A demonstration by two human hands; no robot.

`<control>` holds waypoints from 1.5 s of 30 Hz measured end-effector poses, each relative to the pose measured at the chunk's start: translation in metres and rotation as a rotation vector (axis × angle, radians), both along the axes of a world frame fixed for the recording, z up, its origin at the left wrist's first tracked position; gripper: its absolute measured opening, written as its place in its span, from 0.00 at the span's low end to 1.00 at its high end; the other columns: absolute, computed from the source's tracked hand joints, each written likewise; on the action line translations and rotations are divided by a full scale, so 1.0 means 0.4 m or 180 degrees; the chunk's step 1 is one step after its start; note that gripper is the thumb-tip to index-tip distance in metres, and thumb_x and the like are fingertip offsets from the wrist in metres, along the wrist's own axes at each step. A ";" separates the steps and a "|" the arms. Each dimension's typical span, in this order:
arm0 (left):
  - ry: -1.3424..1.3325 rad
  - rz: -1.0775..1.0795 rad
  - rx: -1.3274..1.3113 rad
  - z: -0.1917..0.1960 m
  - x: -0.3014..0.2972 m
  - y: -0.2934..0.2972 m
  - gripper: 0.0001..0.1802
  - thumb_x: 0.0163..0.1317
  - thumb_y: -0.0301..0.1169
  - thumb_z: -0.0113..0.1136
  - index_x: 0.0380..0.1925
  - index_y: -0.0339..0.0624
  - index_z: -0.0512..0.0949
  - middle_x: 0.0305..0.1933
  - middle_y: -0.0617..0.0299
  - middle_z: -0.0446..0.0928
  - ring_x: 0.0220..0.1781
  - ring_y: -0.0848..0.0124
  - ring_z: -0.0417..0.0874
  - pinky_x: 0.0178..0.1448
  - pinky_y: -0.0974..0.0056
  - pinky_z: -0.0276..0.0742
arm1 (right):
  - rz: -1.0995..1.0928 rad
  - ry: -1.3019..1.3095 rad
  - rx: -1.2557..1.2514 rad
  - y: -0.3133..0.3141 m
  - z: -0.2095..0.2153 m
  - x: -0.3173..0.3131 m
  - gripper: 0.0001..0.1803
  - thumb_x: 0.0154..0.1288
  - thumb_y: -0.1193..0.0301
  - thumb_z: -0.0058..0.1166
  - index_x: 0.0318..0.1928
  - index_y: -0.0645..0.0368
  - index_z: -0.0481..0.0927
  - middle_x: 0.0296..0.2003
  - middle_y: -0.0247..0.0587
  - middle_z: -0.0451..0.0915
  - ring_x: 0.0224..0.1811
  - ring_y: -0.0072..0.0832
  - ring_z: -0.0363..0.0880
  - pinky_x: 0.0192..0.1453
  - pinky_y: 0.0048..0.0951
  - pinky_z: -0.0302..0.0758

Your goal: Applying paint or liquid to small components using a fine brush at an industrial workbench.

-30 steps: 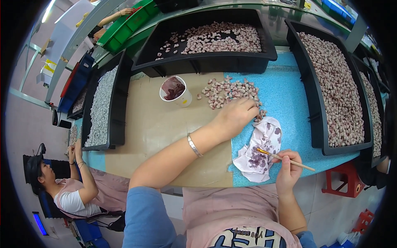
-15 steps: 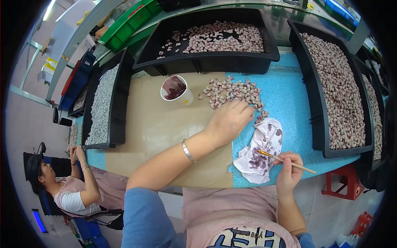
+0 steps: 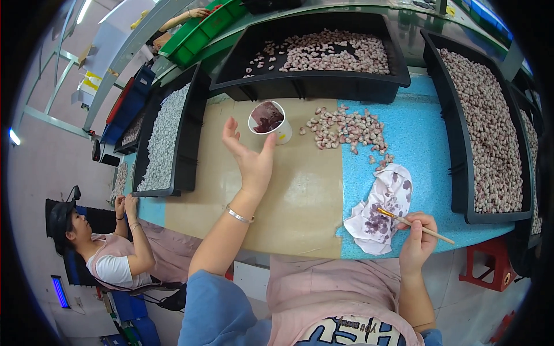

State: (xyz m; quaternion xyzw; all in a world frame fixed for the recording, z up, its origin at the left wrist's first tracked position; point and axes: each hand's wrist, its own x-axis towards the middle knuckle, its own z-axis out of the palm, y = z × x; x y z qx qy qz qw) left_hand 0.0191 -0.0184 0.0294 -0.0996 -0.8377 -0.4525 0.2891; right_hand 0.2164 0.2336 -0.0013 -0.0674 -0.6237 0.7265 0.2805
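My left hand (image 3: pixel 254 158) is raised over the brown part of the table with fingers spread and nothing in them. Its fingertips are beside a white paper cup (image 3: pixel 283 134) with dark maroon paint inside; I cannot tell whether they touch it. In my right hand (image 3: pixel 418 239) is a thin wooden paintbrush (image 3: pixel 424 229), its tip over a white cloth (image 3: pixel 369 233) stained with purple blotches. Beyond the cloth lies a loose pile of small pinkish, speckled pieces (image 3: pixel 346 128), with a few stray ones (image 3: pixel 382 161) next to the cloth.
A black tray (image 3: pixel 311 86) of the same pieces stands at the back, another black tray (image 3: pixel 461 187) at the right. Grey-white pieces fill a black tray (image 3: pixel 186 155) at the left. A green crate (image 3: pixel 190 37) stands behind. A co-worker (image 3: pixel 109 254) sits at the left; a red stool (image 3: pixel 490 262) is at the right.
My left hand has moved from the pile of pieces leftward to the paper cup, and its fingers have spread. The view has shifted slightly. Another person's hand has appeared at the green crate.
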 end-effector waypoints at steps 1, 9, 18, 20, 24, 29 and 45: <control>-0.0190 -0.0161 0.0005 0.000 -0.004 0.000 0.47 0.47 0.26 0.64 0.61 0.36 0.44 0.60 0.46 0.53 0.65 0.58 0.52 0.68 0.56 0.43 | -0.0015 -0.0009 -0.0018 0.000 0.000 0.000 0.07 0.65 0.72 0.42 0.33 0.63 0.70 0.26 0.40 0.73 0.27 0.22 0.71 0.34 0.21 0.68; -0.0898 -0.0675 0.0971 -0.037 -0.040 0.023 0.54 0.46 0.22 0.63 0.64 0.44 0.32 0.59 0.44 0.57 0.59 0.58 0.65 0.60 0.61 0.63 | -0.0077 -0.0069 0.0033 -0.008 0.000 0.001 0.07 0.65 0.73 0.41 0.33 0.64 0.69 0.27 0.40 0.72 0.27 0.23 0.72 0.34 0.21 0.68; -0.1080 -0.0518 0.0978 -0.025 0.058 -0.066 0.53 0.48 0.19 0.61 0.64 0.44 0.31 0.58 0.47 0.57 0.57 0.61 0.66 0.57 0.63 0.67 | -0.0016 -0.0057 0.0012 -0.004 0.000 0.002 0.07 0.65 0.73 0.42 0.33 0.64 0.70 0.26 0.40 0.72 0.27 0.22 0.71 0.33 0.20 0.68; -0.1207 -0.0689 0.1401 -0.024 0.087 -0.063 0.54 0.48 0.18 0.60 0.64 0.43 0.30 0.59 0.47 0.56 0.60 0.59 0.64 0.61 0.60 0.62 | 0.0005 -0.0020 0.0038 0.000 -0.003 0.002 0.07 0.65 0.73 0.42 0.33 0.64 0.70 0.26 0.40 0.72 0.27 0.22 0.71 0.33 0.20 0.68; -0.1043 0.0039 0.0894 -0.056 0.196 -0.078 0.49 0.50 0.20 0.58 0.64 0.40 0.34 0.60 0.48 0.56 0.60 0.59 0.62 0.64 0.58 0.56 | -0.0012 -0.0008 -0.0003 0.002 0.005 0.001 0.07 0.65 0.73 0.42 0.33 0.63 0.70 0.26 0.40 0.72 0.27 0.22 0.71 0.33 0.20 0.68; -0.1108 -0.1247 -0.0490 0.034 0.263 0.056 0.22 0.52 0.25 0.54 0.50 0.35 0.66 0.52 0.51 0.67 0.55 0.58 0.67 0.59 0.58 0.60 | 0.0027 0.0072 -0.0081 0.002 -0.003 0.000 0.07 0.65 0.72 0.42 0.33 0.63 0.69 0.26 0.40 0.72 0.27 0.23 0.71 0.33 0.21 0.68; 0.0163 -0.2384 -0.1514 -0.042 0.019 0.292 0.12 0.51 0.33 0.58 0.36 0.41 0.76 0.46 0.53 0.73 0.50 0.57 0.73 0.54 0.56 0.67 | -0.0176 0.0427 -0.0937 0.025 -0.012 0.006 0.08 0.66 0.69 0.41 0.34 0.61 0.68 0.25 0.41 0.70 0.26 0.24 0.68 0.35 0.24 0.66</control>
